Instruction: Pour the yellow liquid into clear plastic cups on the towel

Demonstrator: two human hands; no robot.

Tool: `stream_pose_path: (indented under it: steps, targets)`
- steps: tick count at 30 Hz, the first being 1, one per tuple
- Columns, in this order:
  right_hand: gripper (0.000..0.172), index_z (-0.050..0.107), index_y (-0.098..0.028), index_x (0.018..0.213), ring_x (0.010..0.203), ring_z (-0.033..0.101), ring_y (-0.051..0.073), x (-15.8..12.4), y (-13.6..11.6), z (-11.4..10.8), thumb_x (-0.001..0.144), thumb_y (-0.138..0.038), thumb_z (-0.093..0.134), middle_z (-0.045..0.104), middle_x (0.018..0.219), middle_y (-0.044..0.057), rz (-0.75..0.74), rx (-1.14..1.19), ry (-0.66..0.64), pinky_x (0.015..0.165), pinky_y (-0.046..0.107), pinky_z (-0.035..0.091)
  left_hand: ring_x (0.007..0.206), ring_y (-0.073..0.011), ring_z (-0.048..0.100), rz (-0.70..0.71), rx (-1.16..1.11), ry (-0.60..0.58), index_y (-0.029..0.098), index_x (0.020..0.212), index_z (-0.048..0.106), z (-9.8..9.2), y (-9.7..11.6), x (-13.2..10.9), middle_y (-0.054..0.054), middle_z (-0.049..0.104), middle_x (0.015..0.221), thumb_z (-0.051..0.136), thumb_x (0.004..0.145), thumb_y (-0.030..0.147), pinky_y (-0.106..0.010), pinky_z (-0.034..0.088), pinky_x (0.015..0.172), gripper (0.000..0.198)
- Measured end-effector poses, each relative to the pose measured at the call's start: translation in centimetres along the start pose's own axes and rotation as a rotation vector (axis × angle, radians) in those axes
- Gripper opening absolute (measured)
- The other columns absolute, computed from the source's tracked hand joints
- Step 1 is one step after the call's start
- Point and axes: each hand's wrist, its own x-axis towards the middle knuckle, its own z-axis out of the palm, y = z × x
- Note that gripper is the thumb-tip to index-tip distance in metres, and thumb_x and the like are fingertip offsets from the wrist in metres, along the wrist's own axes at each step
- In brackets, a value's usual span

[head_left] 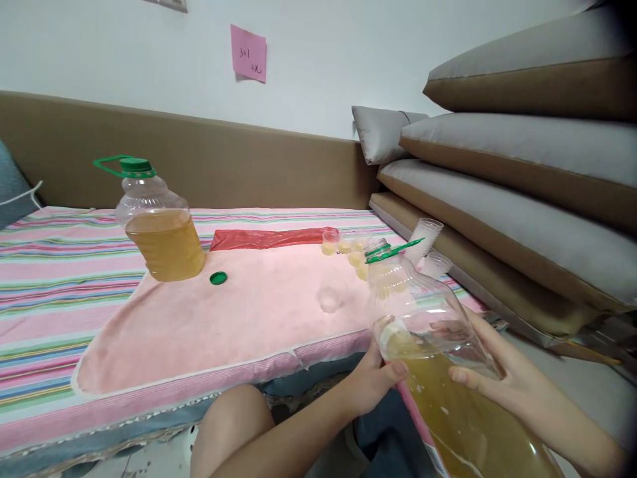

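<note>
A large clear plastic bottle (423,299), partly full of yellow liquid, leans to the left between my hands. Its neck has a green ring and handle, and no cap sits on it. My left hand (371,382) is wrapped round its near left side. On the right side my right hand (492,372) grips it, the fingers seen through the plastic. An empty clear cup (329,299) stands on the pink cloth, left of the bottle's neck and apart from it. Behind it are several small cups (343,246) with yellow liquid, some hidden by the bottle.
A second, capped bottle (166,239) stands at the left. Near it lies a loose green cap (217,278) on the pink cloth (199,332). A red plastic strip (269,238) lies behind. Stacked clear cups (426,234) stand right, beside piled grey-brown cushions (517,153).
</note>
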Motion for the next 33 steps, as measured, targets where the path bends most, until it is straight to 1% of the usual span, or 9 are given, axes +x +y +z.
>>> stream_pose_path:
  steps: [3, 6, 10, 13, 17, 22, 26, 29, 33]
  targets:
    - [0.096, 0.032, -0.032, 0.153, 0.143, 0.036, 0.033, 0.2, -0.3, -0.1, 0.071, -0.054, 0.075, 0.037, 0.159, 0.006, 0.025, -0.039, -0.035, 0.112, 0.05, 0.033, 0.143, -0.0348, 0.034, 0.009, -0.022, 0.02, 0.027, 0.153, 0.02, 0.0, -0.6, -0.2, -0.014, 0.042, 0.151, 0.065, 0.071, 0.073, -0.052, 0.024, 0.119, 0.105]
    - [0.098, 0.03, -0.03, 0.154, 0.146, 0.03, 0.031, 0.5, 0.0, -0.1, 0.071, -0.054, 0.074, 0.031, 0.162, 0.005, 0.048, -0.042, -0.06, 0.114, 0.046, 0.03, 0.142, -0.0373, 0.035, 0.013, -0.035, 0.02, 0.027, 0.151, 0.03, -0.2, -1.3, -0.4, -0.013, 0.046, 0.149, 0.065, 0.074, 0.071, -0.055, 0.023, 0.118, 0.096]
    - [0.099, 0.026, -0.032, 0.155, 0.147, 0.027, 0.028, 1.0, 0.3, 0.0, 0.072, -0.053, 0.074, 0.025, 0.163, 0.003, 0.095, -0.004, -0.11, 0.114, 0.043, 0.032, 0.135, -0.038, 0.045, 0.002, -0.109, 0.042, 0.025, 0.142, 0.046, -0.4, -2.6, -0.4, -0.013, 0.055, 0.141, 0.067, 0.074, 0.068, -0.057, 0.027, 0.115, 0.083]
    - [0.101, 0.027, -0.032, 0.155, 0.147, 0.027, 0.03, 1.5, 0.0, 0.1, 0.069, -0.051, 0.076, 0.028, 0.162, 0.003, 0.129, -0.001, -0.134, 0.115, 0.045, 0.031, 0.128, -0.036, 0.052, -0.009, -0.179, 0.083, 0.021, 0.138, 0.05, -0.3, -3.5, -0.5, -0.016, 0.058, 0.136, 0.067, 0.074, 0.068, -0.058, 0.031, 0.114, 0.082]
    - [0.103, 0.028, -0.03, 0.155, 0.147, 0.028, 0.032, 2.0, -0.4, 0.2, 0.067, -0.052, 0.076, 0.025, 0.163, 0.004, 0.189, -0.006, -0.166, 0.115, 0.046, 0.032, 0.127, -0.0351, 0.054, -0.027, -0.203, 0.14, 0.022, 0.136, 0.051, -0.1, -4.2, -0.5, -0.016, 0.057, 0.136, 0.067, 0.07, 0.071, -0.058, 0.034, 0.112, 0.084]
    - [0.105, 0.023, -0.031, 0.156, 0.147, 0.028, 0.032, 2.3, 0.3, -0.3, 0.068, -0.052, 0.076, 0.021, 0.164, 0.003, 0.248, -0.011, -0.209, 0.114, 0.045, 0.035, 0.11, -0.0361, 0.066, -0.14, -0.218, 0.184, 0.025, 0.141, 0.045, 0.2, -4.9, -0.4, -0.017, 0.061, 0.132, 0.066, 0.064, 0.078, -0.061, 0.048, 0.097, 0.096]
    - [0.102, 0.023, -0.031, 0.156, 0.146, 0.032, 0.032, 2.6, 0.8, -0.8, 0.071, -0.055, 0.074, 0.024, 0.164, 0.003, 0.267, -0.034, -0.243, 0.114, 0.044, 0.037, 0.104, -0.0356, 0.068, -0.113, -0.233, 0.194, 0.024, 0.142, 0.043, 0.3, -5.9, -0.3, -0.018, 0.061, 0.131, 0.064, 0.065, 0.079, -0.059, 0.053, 0.089, 0.097]
    - [0.104, 0.023, -0.029, 0.156, 0.142, 0.038, 0.035, 2.9, 0.5, -0.8, 0.07, -0.057, 0.074, 0.024, 0.164, 0.005, 0.293, -0.056, -0.268, 0.112, 0.047, 0.04, 0.104, -0.0351, 0.068, -0.118, -0.246, 0.206, 0.023, 0.142, 0.042, 0.4, -6.7, -0.4, -0.019, 0.06, 0.133, 0.063, 0.065, 0.08, -0.058, 0.054, 0.089, 0.098]
    - [0.102, 0.028, -0.028, 0.155, 0.144, 0.036, 0.035, 3.1, -0.1, -0.7, 0.068, -0.057, 0.075, 0.027, 0.163, 0.004, 0.3, -0.071, -0.286, 0.112, 0.046, 0.04, 0.105, -0.033, 0.068, -0.114, -0.292, 0.223, 0.023, 0.143, 0.041, 0.7, -7.5, -0.8, -0.019, 0.061, 0.132, 0.061, 0.07, 0.078, -0.057, 0.053, 0.093, 0.093]
